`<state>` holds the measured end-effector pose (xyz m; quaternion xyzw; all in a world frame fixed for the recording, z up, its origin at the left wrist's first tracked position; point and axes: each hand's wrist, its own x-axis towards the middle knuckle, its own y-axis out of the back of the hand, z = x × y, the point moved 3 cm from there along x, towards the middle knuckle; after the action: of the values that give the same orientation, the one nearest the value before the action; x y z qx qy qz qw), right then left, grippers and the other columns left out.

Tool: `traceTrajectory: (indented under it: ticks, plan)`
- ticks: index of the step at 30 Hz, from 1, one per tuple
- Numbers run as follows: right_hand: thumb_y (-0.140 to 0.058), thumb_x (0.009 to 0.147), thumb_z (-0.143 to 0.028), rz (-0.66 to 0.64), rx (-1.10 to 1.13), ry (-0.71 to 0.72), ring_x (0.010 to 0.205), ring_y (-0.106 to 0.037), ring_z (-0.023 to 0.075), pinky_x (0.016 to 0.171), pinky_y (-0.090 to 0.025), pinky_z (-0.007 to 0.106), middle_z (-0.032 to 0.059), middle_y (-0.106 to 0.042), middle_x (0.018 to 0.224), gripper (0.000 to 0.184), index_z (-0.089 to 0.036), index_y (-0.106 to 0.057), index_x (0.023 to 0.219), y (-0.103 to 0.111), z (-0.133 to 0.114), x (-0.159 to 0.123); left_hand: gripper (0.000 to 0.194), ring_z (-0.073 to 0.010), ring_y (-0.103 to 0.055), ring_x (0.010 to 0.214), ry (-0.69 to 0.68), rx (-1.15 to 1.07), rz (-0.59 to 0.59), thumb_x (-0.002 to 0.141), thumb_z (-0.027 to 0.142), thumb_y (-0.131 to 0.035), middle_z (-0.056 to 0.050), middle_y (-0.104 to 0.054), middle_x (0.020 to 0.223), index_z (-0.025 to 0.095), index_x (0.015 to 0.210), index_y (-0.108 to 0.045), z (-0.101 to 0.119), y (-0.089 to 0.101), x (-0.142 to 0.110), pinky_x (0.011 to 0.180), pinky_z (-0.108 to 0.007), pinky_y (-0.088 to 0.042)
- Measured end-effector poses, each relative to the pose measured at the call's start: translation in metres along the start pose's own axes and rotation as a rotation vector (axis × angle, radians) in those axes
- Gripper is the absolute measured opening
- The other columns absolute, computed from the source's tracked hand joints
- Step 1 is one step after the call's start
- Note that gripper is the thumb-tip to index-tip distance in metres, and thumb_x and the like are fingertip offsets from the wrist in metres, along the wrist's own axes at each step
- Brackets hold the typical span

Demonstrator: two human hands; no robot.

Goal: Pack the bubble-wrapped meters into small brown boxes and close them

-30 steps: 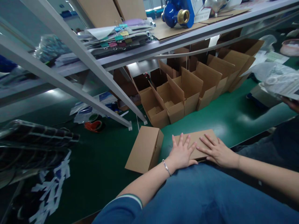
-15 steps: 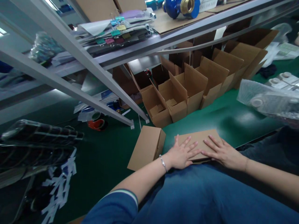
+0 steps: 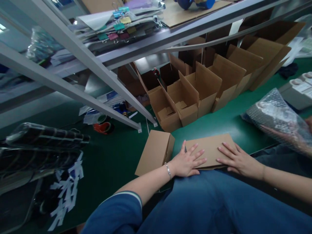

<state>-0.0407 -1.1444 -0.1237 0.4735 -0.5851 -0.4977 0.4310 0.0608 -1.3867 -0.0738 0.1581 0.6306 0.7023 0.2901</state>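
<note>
A flat folded cardboard blank [image 3: 209, 148] lies at the near edge of the green table [image 3: 114, 162], partly over my lap. My left hand [image 3: 186, 161] rests flat on its left end, fingers spread, a thin bracelet at the wrist. On the blank's right end lies my right hand [image 3: 237, 159], also flat with fingers apart. Neither hand grips anything. Just left of my left hand sits a closed brown carton [image 3: 154, 152], turned at an angle.
A row of open cartons [image 3: 202, 91] stands behind the blank. Slanted grey shelf struts [image 3: 102, 81] cross the table, with tape rolls [image 3: 103, 125] beneath. A bubble-wrapped item [image 3: 275, 117] comes in from the right edge. Dark trays [image 3: 44, 143] and paper scraps [image 3: 68, 188] lie left.
Both hands stay flat on the blank. The view has tilted down and shifted left. The bubble-wrapped item at the right has come lower and closer.
</note>
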Motion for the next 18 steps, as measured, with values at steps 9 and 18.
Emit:
traceTrajectory:
  ticks: [9, 18]
  plan:
    - [-0.05, 0.083, -0.029, 0.089, -0.038, -0.019, 0.131, -0.017, 0.0328, 0.094, -0.026, 0.058, 0.0015, -0.023, 0.144, 0.055, -0.045, -0.029, 0.132, -0.009, 0.001, 0.0, 0.051, -0.034, 0.002, 0.134, 0.303, 0.072, 0.058, 0.087, 0.053, -0.031, -0.004, -0.007, 0.148, 0.038, 0.135, -0.025, 0.022, 0.0, 0.008, 0.097, -0.07, 0.003]
    - [-0.061, 0.069, -0.053, 0.82, 0.805, -1.215, 0.115, -0.042, 0.0303, 0.094, -0.038, 0.048, 0.0148, -0.037, 0.132, 0.085, -0.019, -0.024, 0.137, -0.074, -0.013, -0.016, 0.062, -0.0298, -0.004, 0.135, 1.375, -0.373, 0.529, 0.086, 0.049, -0.039, -0.01, -0.012, 0.147, 0.022, 0.139, -0.02, -0.025, 0.017, -0.132, 0.104, -0.06, 0.008]
